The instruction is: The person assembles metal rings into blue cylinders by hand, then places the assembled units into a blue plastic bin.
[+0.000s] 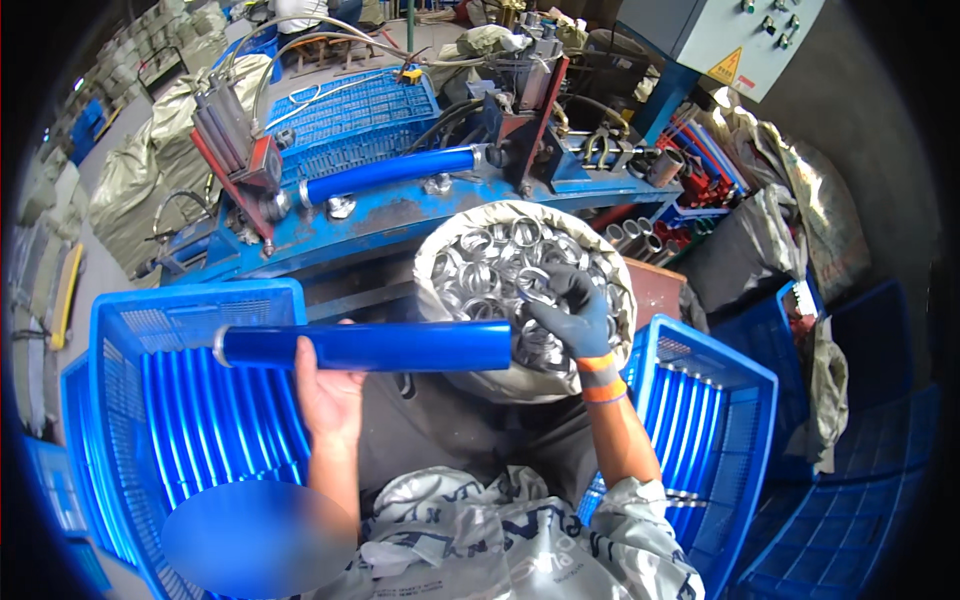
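Note:
My bare left hand (332, 395) is closed around a shiny blue tube (420, 345), held level. A silver metal ring (222, 346) sits on the tube's left end; its right end shows no ring. My right hand (575, 312), in a dark grey glove with an orange cuff, pinches a silver ring (533, 283) just above an open sack (432, 235) full of similar rings. The tube's right end lies close to the gloved fingers, apart from them.
Blue crates (200, 300) (705, 350) of blue tubes flank me. Beyond the sack stands a blue machine bench (370, 230) with another blue tube (400, 172) set between its two end fixtures. A grey control box (700, 45) rises at the back right, near filled sacks (745, 235).

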`<state>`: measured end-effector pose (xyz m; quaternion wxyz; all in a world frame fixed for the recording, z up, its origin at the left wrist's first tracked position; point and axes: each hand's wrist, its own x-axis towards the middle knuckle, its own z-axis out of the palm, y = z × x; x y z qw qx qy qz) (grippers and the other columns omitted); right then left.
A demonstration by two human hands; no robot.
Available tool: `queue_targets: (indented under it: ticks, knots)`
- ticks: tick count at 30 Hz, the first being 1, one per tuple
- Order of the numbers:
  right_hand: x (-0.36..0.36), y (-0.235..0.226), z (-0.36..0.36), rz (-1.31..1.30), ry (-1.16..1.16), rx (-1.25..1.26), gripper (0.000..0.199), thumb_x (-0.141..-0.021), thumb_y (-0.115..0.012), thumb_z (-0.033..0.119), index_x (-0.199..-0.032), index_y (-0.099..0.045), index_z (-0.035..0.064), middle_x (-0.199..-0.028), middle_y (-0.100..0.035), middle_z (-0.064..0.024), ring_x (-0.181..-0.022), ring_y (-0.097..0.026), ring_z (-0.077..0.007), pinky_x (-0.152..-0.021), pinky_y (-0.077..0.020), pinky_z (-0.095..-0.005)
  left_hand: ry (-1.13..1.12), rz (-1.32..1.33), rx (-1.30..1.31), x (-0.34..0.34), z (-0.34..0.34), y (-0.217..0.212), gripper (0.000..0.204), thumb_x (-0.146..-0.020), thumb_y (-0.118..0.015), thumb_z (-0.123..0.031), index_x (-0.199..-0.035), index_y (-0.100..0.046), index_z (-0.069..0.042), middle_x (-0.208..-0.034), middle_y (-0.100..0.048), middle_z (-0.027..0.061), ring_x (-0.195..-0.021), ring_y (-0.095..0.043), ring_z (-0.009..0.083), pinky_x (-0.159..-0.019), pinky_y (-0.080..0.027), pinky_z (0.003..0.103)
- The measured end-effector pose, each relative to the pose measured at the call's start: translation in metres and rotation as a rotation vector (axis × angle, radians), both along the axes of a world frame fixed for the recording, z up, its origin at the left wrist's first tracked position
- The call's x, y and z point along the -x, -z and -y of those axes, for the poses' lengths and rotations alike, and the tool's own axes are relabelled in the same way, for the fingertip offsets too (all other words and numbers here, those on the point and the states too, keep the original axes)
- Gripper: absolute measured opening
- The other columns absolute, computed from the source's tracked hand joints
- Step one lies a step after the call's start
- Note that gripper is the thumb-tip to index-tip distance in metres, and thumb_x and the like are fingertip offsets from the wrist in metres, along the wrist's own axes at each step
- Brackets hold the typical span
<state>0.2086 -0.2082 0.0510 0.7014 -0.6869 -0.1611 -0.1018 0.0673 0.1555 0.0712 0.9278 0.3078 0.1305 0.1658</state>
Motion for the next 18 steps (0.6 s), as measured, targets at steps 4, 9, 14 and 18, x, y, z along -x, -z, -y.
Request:
queue_targets:
  ticks: [4, 9, 14, 18]
  knots:
    - [0.027, -0.014, -0.008, -0.243, -0.128, -0.255, 0.002, -0.094, -0.078, 0.001, -0.095, -0.078, 0.0033, -0.140, -0.079, -0.0146, -0.084, -0.066, -0.0058, -0.080, -0.0538, -0.0248, 0.007, 0.044, -0.014, -0.013, 0.020, 0.004, 0.053, -0.119, -0.065, -0.053, -0.148, -0.065, -0.008, -0.140, -0.078, 0.0175, -0.124, -0.079, 0.0325, -0.098, -0.068, 0.048]
    - [0.038, -0.014, -0.027, -0.260, -0.299, -0.380, 0.065, -0.092, -0.085, -0.007, -0.154, -0.064, -0.0044, -0.151, -0.072, -0.0131, -0.138, -0.070, -0.0234, -0.121, -0.0557, -0.0425, -0.049, 0.016, -0.087, -0.012, 0.018, 0.006, 0.057, -0.117, -0.068, -0.053, -0.153, -0.064, -0.009, -0.146, -0.075, 0.0157, -0.129, -0.077, 0.0311, -0.103, -0.066, 0.048]
    - [0.046, -0.023, -0.041, -0.365, -0.296, -0.253, 0.071, -0.094, -0.083, -0.011, -0.161, -0.060, -0.0051, -0.147, -0.073, -0.0100, -0.133, -0.070, -0.0208, -0.113, -0.0590, -0.0381, -0.103, 0.024, -0.123, -0.004, 0.003, 0.012, 0.057, -0.117, -0.069, -0.050, -0.156, -0.060, -0.008, -0.147, -0.074, 0.0180, -0.126, -0.078, 0.0314, -0.100, -0.068, 0.048]
    - [0.036, -0.025, -0.042, -0.338, -0.294, -0.184, 0.068, -0.094, -0.086, -0.008, -0.158, -0.065, -0.0053, -0.143, -0.076, -0.0095, -0.128, -0.072, -0.0183, -0.111, -0.0602, -0.0372, -0.105, 0.010, -0.145, -0.014, -0.002, 0.019, 0.056, -0.117, -0.070, -0.045, -0.157, -0.059, -0.007, -0.143, -0.075, 0.0184, -0.122, -0.079, 0.0317, -0.094, -0.070, 0.046]
